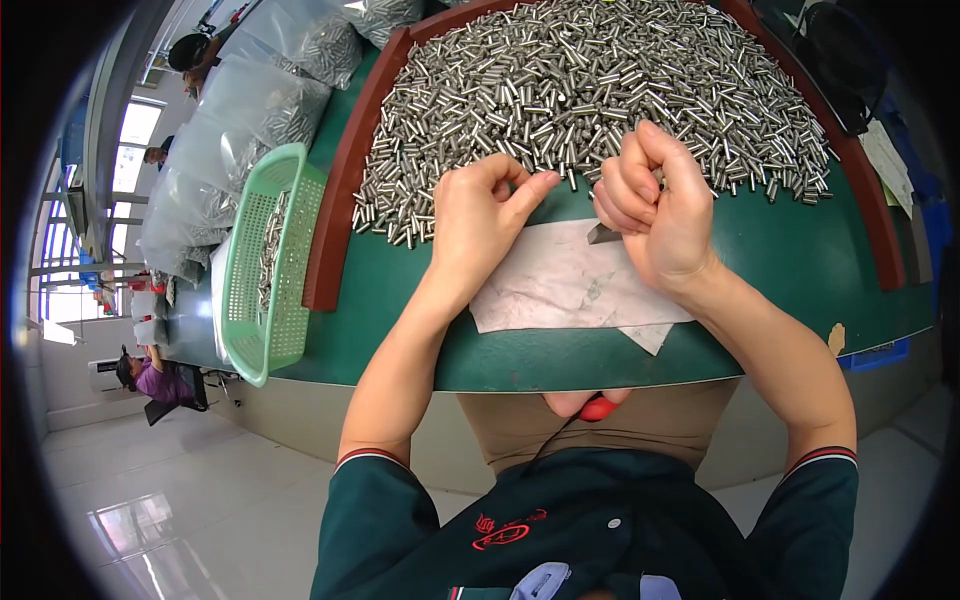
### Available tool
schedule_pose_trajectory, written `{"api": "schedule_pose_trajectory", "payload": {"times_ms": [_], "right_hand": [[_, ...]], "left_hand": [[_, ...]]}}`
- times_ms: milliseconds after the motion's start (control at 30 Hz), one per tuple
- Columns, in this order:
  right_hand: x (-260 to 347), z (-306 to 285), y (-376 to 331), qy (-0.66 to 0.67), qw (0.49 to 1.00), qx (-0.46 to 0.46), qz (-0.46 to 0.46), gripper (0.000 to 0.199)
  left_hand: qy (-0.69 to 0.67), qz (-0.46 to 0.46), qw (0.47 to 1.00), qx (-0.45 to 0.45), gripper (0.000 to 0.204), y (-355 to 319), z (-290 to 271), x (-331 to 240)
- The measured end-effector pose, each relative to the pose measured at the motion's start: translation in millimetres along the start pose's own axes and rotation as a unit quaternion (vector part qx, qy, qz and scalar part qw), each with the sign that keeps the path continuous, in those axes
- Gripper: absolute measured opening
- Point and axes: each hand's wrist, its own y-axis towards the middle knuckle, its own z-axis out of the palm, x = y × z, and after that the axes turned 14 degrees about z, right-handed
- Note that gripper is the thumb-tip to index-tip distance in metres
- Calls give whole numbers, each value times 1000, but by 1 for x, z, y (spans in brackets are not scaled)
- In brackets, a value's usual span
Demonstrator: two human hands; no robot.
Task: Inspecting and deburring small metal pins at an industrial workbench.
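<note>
A broad heap of short, shiny metal pins covers the far part of the green table. My left hand is at the heap's near edge, its fingers curled and its thumb pointing right; whatever is between them is hidden. To its right, my right hand is closed with the palm side up and the fingers folded in. What it holds, if anything, does not show. A small dark grey piece juts out beside its lower fingers; whether the hand grips it is unclear. Below both hands lies a stained whitish cloth.
Dark red wooden rails border the heap. Left of them stands a light green perforated basket with some pins in it. Clear plastic bags full of pins line the far left. Other people are in the background at left.
</note>
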Motion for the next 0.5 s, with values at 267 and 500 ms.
{"api": "schedule_pose_trajectory", "payload": {"times_ms": [267, 500], "right_hand": [[1, 0, -2, -4, 1000, -2, 2, 40], [1, 0, -1, -5, 1000, 4, 5, 41]], "left_hand": [[134, 53, 989, 27, 18, -1, 12, 3], [-138, -21, 988, 72, 13, -4, -4, 7]]}}
